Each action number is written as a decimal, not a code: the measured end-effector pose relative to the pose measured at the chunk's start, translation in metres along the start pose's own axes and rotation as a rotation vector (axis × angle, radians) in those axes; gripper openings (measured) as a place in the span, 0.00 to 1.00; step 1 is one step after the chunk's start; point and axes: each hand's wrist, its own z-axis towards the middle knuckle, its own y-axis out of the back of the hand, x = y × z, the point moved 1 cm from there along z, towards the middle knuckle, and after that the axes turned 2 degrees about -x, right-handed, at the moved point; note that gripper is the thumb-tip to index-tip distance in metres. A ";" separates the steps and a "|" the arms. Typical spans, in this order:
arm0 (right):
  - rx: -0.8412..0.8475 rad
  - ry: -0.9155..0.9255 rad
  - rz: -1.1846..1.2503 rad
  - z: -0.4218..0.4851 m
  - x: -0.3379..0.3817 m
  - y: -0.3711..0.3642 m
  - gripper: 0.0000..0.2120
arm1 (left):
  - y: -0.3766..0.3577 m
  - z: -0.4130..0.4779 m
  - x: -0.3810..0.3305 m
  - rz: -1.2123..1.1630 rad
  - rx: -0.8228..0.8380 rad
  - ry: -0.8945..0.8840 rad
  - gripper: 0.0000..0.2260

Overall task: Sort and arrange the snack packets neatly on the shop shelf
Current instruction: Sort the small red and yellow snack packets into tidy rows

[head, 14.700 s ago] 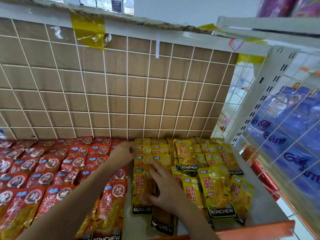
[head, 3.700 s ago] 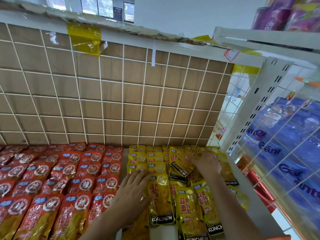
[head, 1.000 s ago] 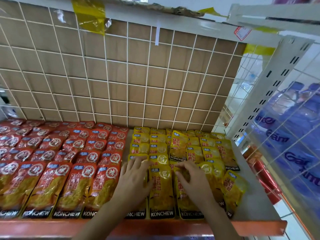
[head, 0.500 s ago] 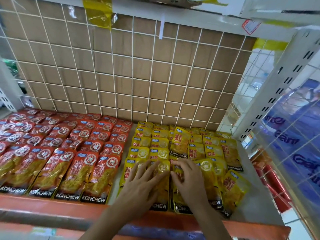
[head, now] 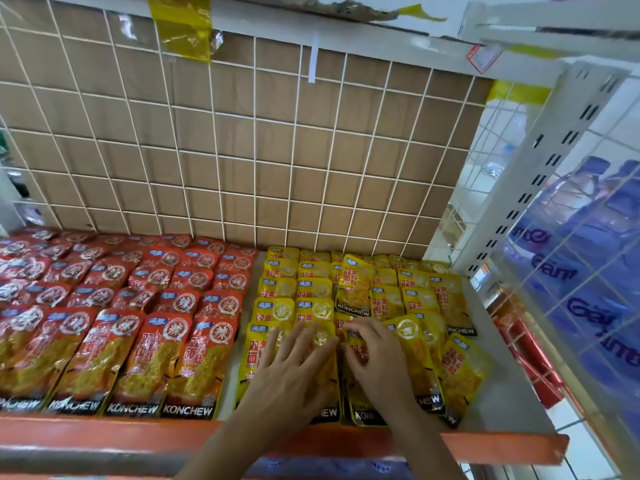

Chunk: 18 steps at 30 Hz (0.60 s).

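Note:
Red KONCHEW snack packets (head: 114, 317) lie in overlapping rows on the left of the shelf. Yellow packets (head: 388, 299) fill the right half. My left hand (head: 294, 368) lies flat with fingers spread on the front yellow packets. Beside it, my right hand (head: 372, 358) curls its fingers and pinches the top of a front-row yellow packet (head: 363, 407). One yellow packet (head: 462, 372) at the far right sits askew. Another (head: 355, 289) lies on top of the back rows.
A white wire grid over brown cardboard (head: 242, 150) backs the shelf. The orange front lip (head: 104, 434) runs along the near edge. Bare grey shelf (head: 509, 389) shows at the right. A white slotted upright (head: 540, 161) and wire mesh with blue water packs (head: 585, 271) stand to the right.
The camera has pulled back and tilted down slightly. My right hand's fingers have curled from flat to a pinch on the packet top. My left hand stays flat on the front yellow packets.

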 end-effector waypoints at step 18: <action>0.040 -0.044 -0.002 -0.002 -0.001 0.002 0.14 | 0.021 0.032 0.014 -0.184 -0.018 0.081 0.35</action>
